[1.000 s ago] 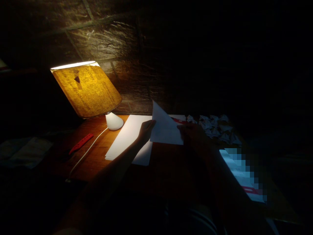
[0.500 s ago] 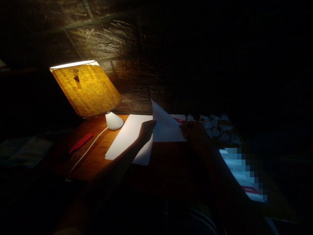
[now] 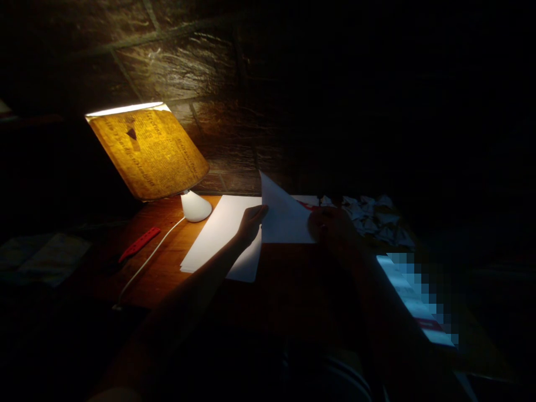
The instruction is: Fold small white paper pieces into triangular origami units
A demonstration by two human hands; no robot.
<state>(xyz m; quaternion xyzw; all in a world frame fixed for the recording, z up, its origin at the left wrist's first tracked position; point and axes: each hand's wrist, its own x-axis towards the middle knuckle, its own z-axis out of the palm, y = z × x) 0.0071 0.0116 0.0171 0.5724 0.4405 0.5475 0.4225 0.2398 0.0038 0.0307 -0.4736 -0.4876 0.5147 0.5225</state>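
Note:
My left hand (image 3: pixel 252 222) is closed with thumb and fingers pinching the left edge of a white sheet of paper (image 3: pixel 281 220). The sheet is raised, its upper left corner pointing up and its top edge slanting down to the right. At its right side my right hand (image 3: pixel 329 226) is closed on the paper in deep shadow, its fingertips hard to make out. Under and left of the sheet lies a stack of white paper (image 3: pixel 220 234) on the wooden table (image 3: pixel 167 259). A small red patch (image 3: pixel 307 206) shows behind the sheet near my right hand.
A lit lamp (image 3: pixel 153 153) stands at the left, its white cord (image 3: pixel 151 257) running forward. A red-handled tool (image 3: pixel 140 244) lies beside the cord. Several small folded paper pieces (image 3: pixel 368 218) sit at the back right. A bright screen (image 3: pixel 406 296), partly pixelated, is at the right.
My right hand has shifted slightly along the right part of the sheet, its fingers now more curled. My left hand and the sheet stay almost where they were.

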